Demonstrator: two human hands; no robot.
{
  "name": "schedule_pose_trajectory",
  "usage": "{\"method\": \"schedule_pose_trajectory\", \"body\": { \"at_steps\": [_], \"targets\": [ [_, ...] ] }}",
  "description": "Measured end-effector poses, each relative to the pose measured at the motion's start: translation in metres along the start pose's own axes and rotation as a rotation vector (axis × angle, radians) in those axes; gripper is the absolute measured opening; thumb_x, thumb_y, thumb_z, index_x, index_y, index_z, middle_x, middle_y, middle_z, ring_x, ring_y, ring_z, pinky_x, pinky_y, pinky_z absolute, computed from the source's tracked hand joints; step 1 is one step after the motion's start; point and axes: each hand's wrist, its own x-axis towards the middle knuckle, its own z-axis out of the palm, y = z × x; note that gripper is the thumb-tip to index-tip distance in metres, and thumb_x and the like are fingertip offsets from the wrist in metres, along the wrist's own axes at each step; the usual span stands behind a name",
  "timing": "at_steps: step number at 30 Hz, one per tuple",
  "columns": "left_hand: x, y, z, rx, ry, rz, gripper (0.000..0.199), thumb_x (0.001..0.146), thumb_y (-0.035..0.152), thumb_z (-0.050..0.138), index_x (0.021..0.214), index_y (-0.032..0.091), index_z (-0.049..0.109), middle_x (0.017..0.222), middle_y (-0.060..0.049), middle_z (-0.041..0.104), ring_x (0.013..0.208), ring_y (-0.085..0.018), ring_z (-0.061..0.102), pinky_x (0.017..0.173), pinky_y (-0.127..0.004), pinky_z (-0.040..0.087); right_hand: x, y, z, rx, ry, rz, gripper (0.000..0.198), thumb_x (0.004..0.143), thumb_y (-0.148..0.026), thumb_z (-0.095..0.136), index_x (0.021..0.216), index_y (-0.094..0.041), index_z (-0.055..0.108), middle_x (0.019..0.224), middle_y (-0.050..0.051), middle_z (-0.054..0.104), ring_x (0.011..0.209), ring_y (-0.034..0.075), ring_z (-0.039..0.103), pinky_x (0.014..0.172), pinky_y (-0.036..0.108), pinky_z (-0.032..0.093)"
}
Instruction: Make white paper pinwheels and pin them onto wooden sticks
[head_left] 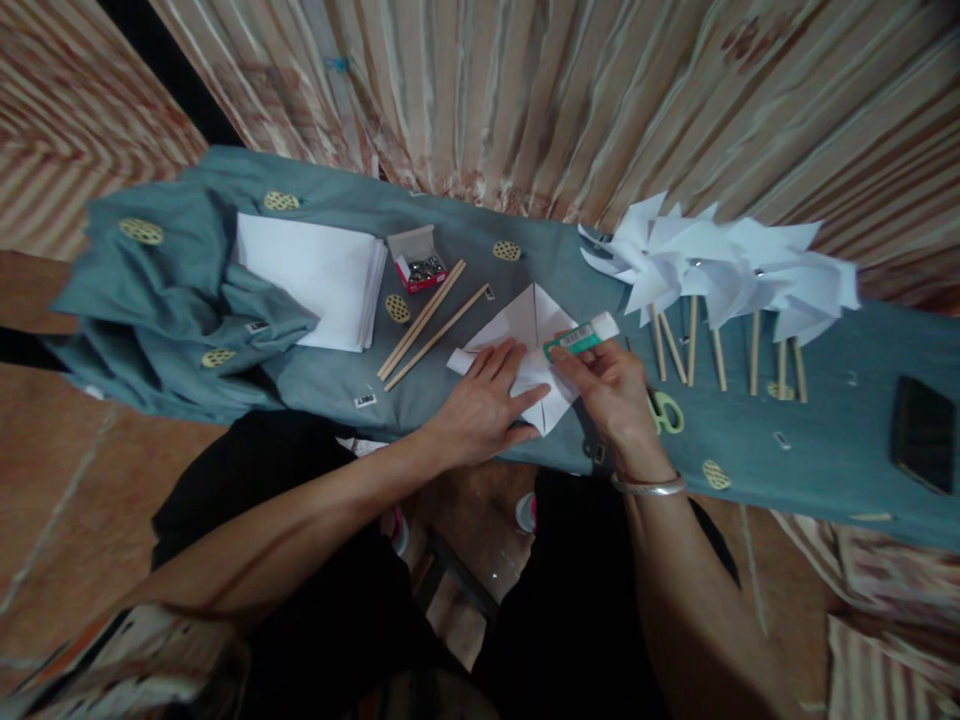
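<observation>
A square of white paper (pixel 517 318), creased and partly cut, with flaps curling toward its middle, lies before me. My left hand (pixel 486 402) presses on it with fingers spread flat. In my right hand (pixel 609 392) is a green and white glue stick (pixel 581 338), its lower end against the paper near the centre. Green-handled scissors (pixel 666 412) lie just right of that hand, their blades mostly hidden. To the right rests a row of several white paper pinwheels (pixel 720 262) on wooden sticks (pixel 754 350).
Left of the paper lie three loose wooden sticks (pixel 427 318) and an open red box of metal pins (pixel 421 268). Farther left sits a stack of white paper (pixel 304 275), partly under bunched grey-green cloth (pixel 176 265). A dark phone (pixel 924 433) is at the far right.
</observation>
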Motion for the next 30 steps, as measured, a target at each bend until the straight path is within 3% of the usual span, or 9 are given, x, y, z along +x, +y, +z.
{"method": "schedule_pose_trajectory", "body": {
  "at_steps": [3, 5, 10, 13, 15, 18, 25, 30],
  "targets": [
    [-0.001, 0.0, -0.001, -0.008, 0.002, -0.006, 0.056, 0.081, 0.047, 0.064, 0.13, 0.021, 0.054, 0.151, -0.021, 0.034, 0.141, -0.04, 0.027, 0.108, -0.063, 0.027, 0.0, -0.008, -0.007, 0.363, 0.082, 0.068, 0.016, 0.073, -0.036, 0.073, 0.08, -0.023, 0.067, 0.084, -0.001, 0.071, 0.08, 0.014, 0.067, 0.076, 0.029, 0.055],
    [-0.001, 0.001, 0.0, -0.01, 0.007, -0.01, 0.06, 0.082, 0.047, 0.064, 0.134, 0.02, 0.05, 0.151, -0.022, 0.033, 0.142, -0.04, 0.024, 0.109, -0.063, 0.027, 0.0, -0.014, -0.014, 0.491, 0.114, 0.098, 0.016, 0.071, -0.035, 0.076, 0.078, -0.023, 0.067, 0.086, -0.002, 0.071, 0.082, 0.012, 0.067, 0.078, 0.027, 0.056],
    [0.0, 0.005, -0.006, -0.011, 0.016, 0.029, 0.069, 0.082, 0.048, 0.063, 0.138, 0.013, 0.043, 0.151, -0.025, 0.032, 0.143, -0.039, 0.022, 0.11, -0.058, 0.028, 0.001, -0.016, -0.027, 0.637, 0.139, 0.152, 0.016, 0.071, -0.033, 0.077, 0.079, -0.022, 0.068, 0.084, -0.002, 0.073, 0.079, 0.012, 0.068, 0.077, 0.026, 0.059],
    [0.0, 0.004, -0.024, 0.002, 0.069, 0.06, 0.055, 0.087, 0.04, 0.058, 0.135, 0.015, 0.047, 0.15, -0.021, 0.035, 0.142, -0.034, 0.027, 0.11, -0.056, 0.031, 0.0, -0.014, -0.029, 0.705, 0.139, 0.163, 0.013, 0.072, -0.028, 0.076, 0.081, -0.021, 0.068, 0.079, -0.003, 0.073, 0.078, 0.011, 0.069, 0.078, 0.025, 0.059],
    [-0.002, -0.002, -0.039, 0.055, 0.117, -0.001, 0.039, 0.09, 0.023, 0.052, 0.129, 0.018, 0.054, 0.146, -0.016, 0.042, 0.137, -0.031, 0.036, 0.109, -0.053, 0.035, -0.001, -0.013, -0.028, 0.752, 0.142, 0.18, 0.013, 0.072, -0.025, 0.076, 0.081, -0.021, 0.068, 0.076, -0.003, 0.072, 0.074, 0.01, 0.069, 0.075, 0.024, 0.059],
    [-0.007, -0.017, -0.055, 0.113, 0.116, -0.115, 0.038, 0.081, 0.006, 0.049, 0.116, 0.013, 0.064, 0.132, -0.016, 0.056, 0.127, -0.03, 0.047, 0.106, -0.052, 0.04, -0.003, -0.015, -0.025, 0.823, 0.121, 0.226, 0.015, 0.069, -0.023, 0.078, 0.08, -0.02, 0.068, 0.072, -0.003, 0.073, 0.068, 0.009, 0.069, 0.069, 0.021, 0.059],
    [-0.017, -0.034, -0.062, 0.008, 0.043, -0.255, 0.032, 0.078, 0.009, 0.051, 0.102, 0.017, 0.071, 0.111, -0.011, 0.068, 0.107, -0.027, 0.062, 0.099, -0.047, 0.048, -0.004, -0.018, -0.021, 0.877, 0.077, 0.287, 0.016, 0.067, -0.025, 0.08, 0.076, -0.02, 0.068, 0.068, -0.004, 0.072, 0.063, 0.009, 0.068, 0.063, 0.019, 0.058],
    [-0.012, -0.03, -0.065, -0.41, 0.215, -0.447, 0.022, 0.072, 0.014, 0.065, 0.089, 0.021, 0.075, 0.101, -0.005, 0.073, 0.099, -0.024, 0.065, 0.097, -0.039, 0.048, -0.006, -0.017, -0.015, 0.852, 0.01, 0.258, 0.016, 0.068, -0.028, 0.08, 0.074, -0.021, 0.067, 0.067, -0.005, 0.071, 0.063, 0.008, 0.067, 0.06, 0.016, 0.056]
  ]
}}
